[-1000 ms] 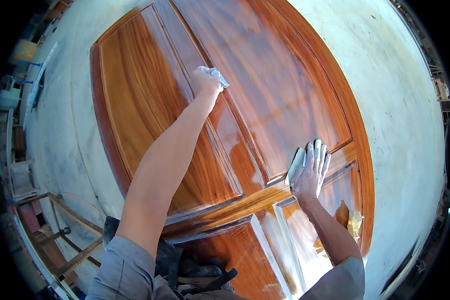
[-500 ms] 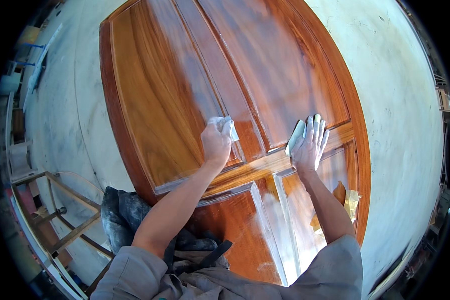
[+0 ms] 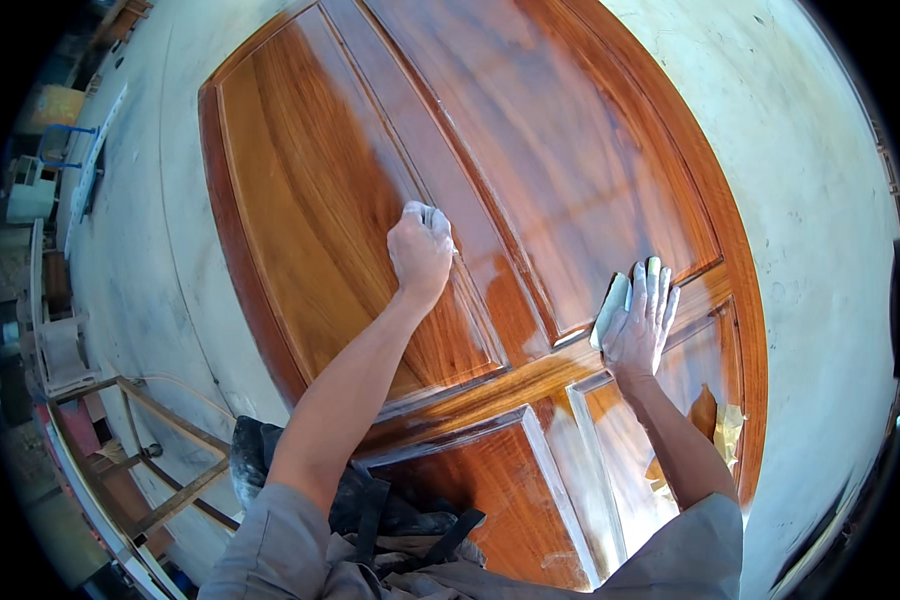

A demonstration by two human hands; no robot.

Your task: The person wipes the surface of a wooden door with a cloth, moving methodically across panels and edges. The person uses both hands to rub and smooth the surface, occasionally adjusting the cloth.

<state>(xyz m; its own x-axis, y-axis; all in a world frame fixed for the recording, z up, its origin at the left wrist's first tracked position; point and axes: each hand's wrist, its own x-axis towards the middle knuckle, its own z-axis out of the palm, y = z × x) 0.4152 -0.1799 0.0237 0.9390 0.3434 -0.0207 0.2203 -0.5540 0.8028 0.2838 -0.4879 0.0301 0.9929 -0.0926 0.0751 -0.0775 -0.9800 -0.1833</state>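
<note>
A large brown wooden panelled door (image 3: 310,210) lies in front of me, its glossy surface clouded with whitish dust in places. My left hand (image 3: 422,250) is a fist on the raised moulding at the right edge of the upper left panel. It grips a folded pale piece of sandpaper (image 3: 455,250), mostly hidden by the fingers. My right hand (image 3: 642,320) rests palm down near the lower right corner of the upper right panel, fingers stretched out. A pale green pad (image 3: 610,308) shows beside its index finger, partly under the hand. Whitish powder coats both hands.
Masking paper and tape (image 3: 728,435) cling to the door's right side. A wooden frame (image 3: 175,430) stands at the lower left, beside a dark dusty cloth-like bundle (image 3: 255,455). Pale concrete floor (image 3: 810,200) surrounds the door, with assorted workshop items along the left edge.
My left hand has slid away from me along the moulding, from near the panel's lower corner. My right hand keeps its place on the door. The whole view has shifted slightly.
</note>
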